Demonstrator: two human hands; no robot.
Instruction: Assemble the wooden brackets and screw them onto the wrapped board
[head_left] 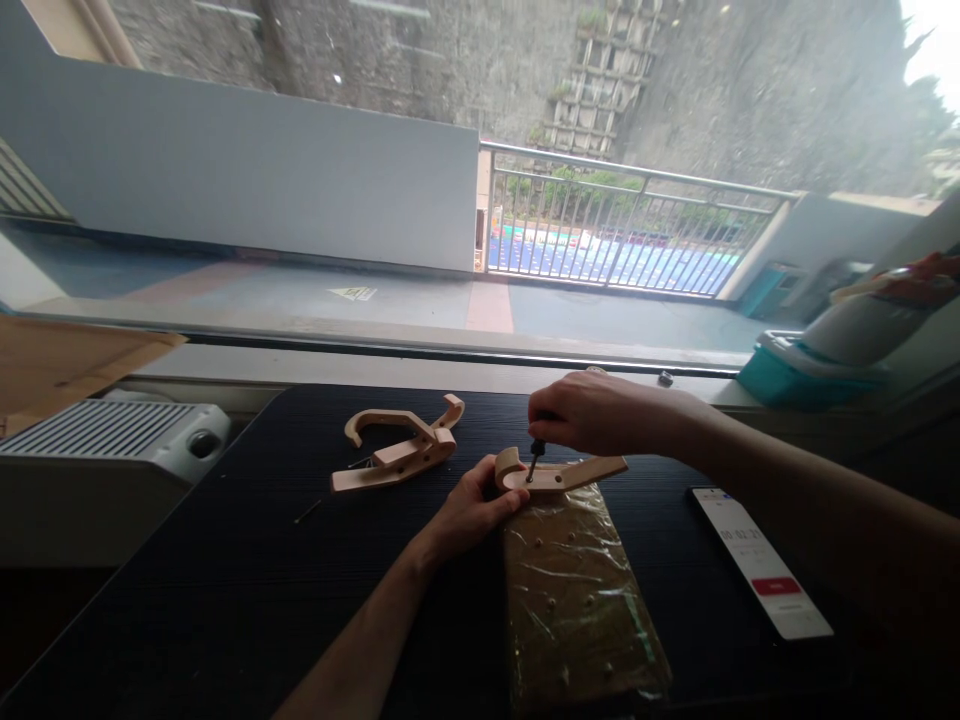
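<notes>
The wooden hook (574,481) lies on the film-wrapped board (581,600), seemingly light and stiff, best pinched beside its curl, where the left grip (480,505) steadies it; the right grip (574,412) clasps a screwdriver (538,448)

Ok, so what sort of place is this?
Probably a room beside an outdoor walkway, perhaps in a school or similar building, though I can't be sure. A black wood-grain table stands by a pale window sill, and outside there's a silver metal railing.

Screwdriver (538,447) against wooden hook (544,482)
</notes>
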